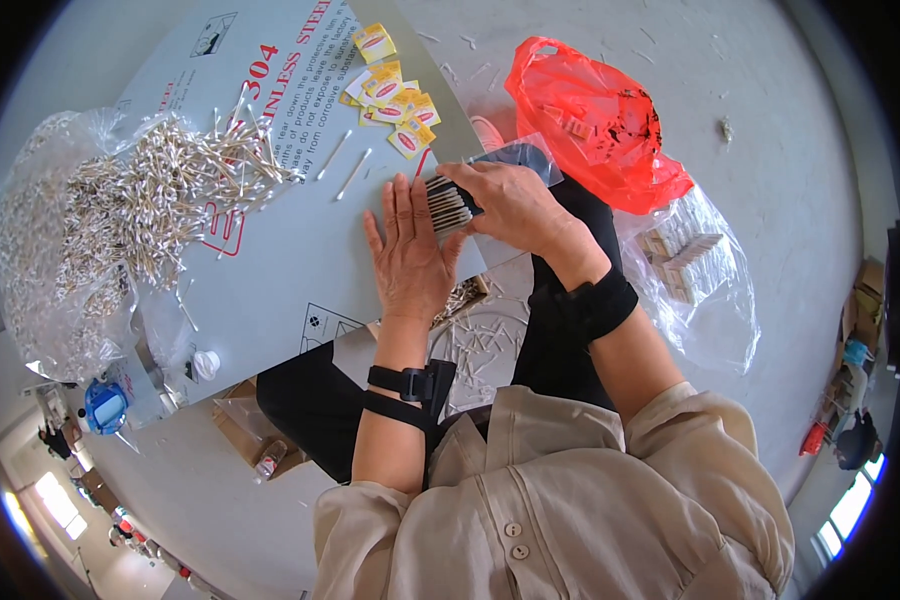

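Note:
My left hand [410, 255] lies with its fingers stretched out at the table edge, its thumb side against a row of cotton swabs [448, 206]. From the other side my right hand [520, 205] closes over the swabs, fingers bent around their far end. Behind the right hand a piece of clear plastic [538, 152] sticks out over something dark; its exact form is hidden. Two loose cotton swabs [354, 174] lie left of my hands. A large heap of swabs [160, 200] spills from a clear plastic bag [35, 250] on the left.
Several yellow-and-white cards [402, 110] lie at the table's far edge. A red plastic bag [595, 120] and a clear bag with packed bundles [685, 255] stand to the right. Below the table edge, loose swabs [485, 345] are scattered. A blue object [105, 405] sits at the near left corner.

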Demonstrator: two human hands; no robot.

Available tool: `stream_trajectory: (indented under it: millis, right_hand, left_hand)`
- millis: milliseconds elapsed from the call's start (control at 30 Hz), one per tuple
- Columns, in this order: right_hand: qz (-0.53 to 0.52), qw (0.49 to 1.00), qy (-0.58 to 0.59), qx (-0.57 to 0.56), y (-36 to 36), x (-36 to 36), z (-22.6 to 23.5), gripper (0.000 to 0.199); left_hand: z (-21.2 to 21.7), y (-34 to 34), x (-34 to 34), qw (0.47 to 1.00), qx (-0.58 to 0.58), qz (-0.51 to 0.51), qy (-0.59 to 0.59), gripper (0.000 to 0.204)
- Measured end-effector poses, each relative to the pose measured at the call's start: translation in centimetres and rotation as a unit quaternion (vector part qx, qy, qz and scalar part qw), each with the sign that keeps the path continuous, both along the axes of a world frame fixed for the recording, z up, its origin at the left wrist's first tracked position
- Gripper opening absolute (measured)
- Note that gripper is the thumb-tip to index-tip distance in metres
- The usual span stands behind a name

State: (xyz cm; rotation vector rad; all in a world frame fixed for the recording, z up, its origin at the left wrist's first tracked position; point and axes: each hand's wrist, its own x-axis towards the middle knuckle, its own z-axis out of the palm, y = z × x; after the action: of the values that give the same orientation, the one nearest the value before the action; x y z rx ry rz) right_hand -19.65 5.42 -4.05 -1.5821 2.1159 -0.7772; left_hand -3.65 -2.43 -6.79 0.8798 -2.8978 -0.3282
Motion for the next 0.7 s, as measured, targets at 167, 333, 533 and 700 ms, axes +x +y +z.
stream_trajectory:
  millis: [167, 333, 533, 700]
  right_hand:
    - [-0.011, 1.000, 0.001, 0.004, -0.3, 0.1, -0.3, 0.060]
    - [-0.024, 0.999, -0.008, -0.027, 0.0, 0.1, -0.5, 0.048]
    - [-0.198, 0.979, 0.009, -0.050, 1.1, 0.1, -0.5, 0.023]
    - [-0.170, 0.975, 0.122, 0.079, -0.2, 1.6, -0.1, 0.017]
  left_hand:
    - [-0.1, -0.1, 0.0, 1.000, 0.000, -0.002, -0.004, 0.078]
    - [-0.3, -0.1, 0.0, 1.000, 0.008, -0.002, -0.003, 0.077]
    - [-0.2, 0.0, 0.0, 1.000, 0.001, -0.003, -0.004, 0.076]
    - [-0.1, -0.2, -0.3, 1.000, 0.007, -0.016, 0.015, 0.075]
